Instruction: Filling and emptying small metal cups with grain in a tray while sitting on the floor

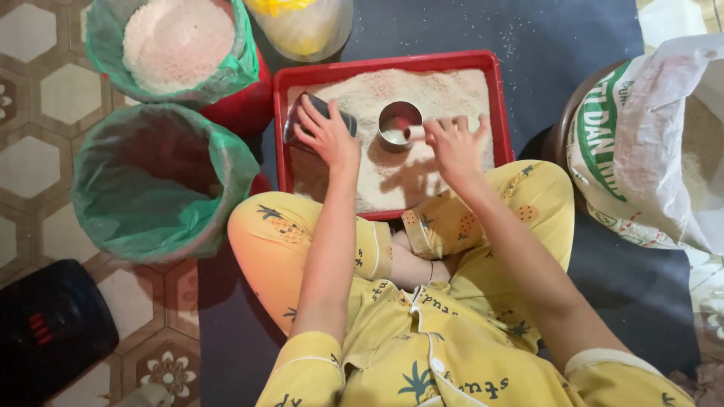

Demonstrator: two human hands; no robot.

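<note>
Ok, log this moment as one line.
left hand: holds dark cup | right hand: at metal tin | red tray: rice

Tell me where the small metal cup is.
The small metal cup stands in the grain near the middle of the red tray, between the left hand and right hand.

Over on the right edge sits 1 big woven sack, white with green and red printing, its mouth rolled open on pale grain inside. Top left, 2 buckets lined with green plastic bags: the upper one full of whitish grain, the lower one open and dark inside. Top centre, a clear plastic bag holding something yellow.
</note>
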